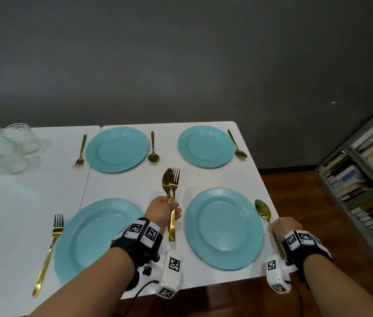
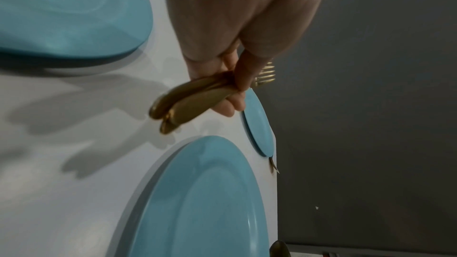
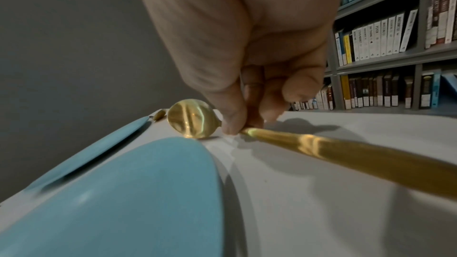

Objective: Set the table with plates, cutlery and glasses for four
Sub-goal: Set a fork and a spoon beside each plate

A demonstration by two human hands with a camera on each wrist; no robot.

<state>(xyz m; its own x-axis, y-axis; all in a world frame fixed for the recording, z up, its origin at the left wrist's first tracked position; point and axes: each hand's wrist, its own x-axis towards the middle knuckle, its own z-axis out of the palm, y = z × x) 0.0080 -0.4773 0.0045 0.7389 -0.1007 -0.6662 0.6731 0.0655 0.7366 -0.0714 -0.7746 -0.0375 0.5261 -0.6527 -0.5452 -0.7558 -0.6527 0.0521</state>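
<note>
Four blue plates sit on the white table with no food on them. The left hand grips a spoon and fork between the near plates. The right hand pinches a gold spoon just right of the near right plate.

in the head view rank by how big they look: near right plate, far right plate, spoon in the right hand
1. near right plate
2. far right plate, though it is farther from the camera, so true size may match
3. spoon pinched by the right hand

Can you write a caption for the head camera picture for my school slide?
Right hand lays a gold spoon beside a blue plate while left hand holds more cutlery.
</note>
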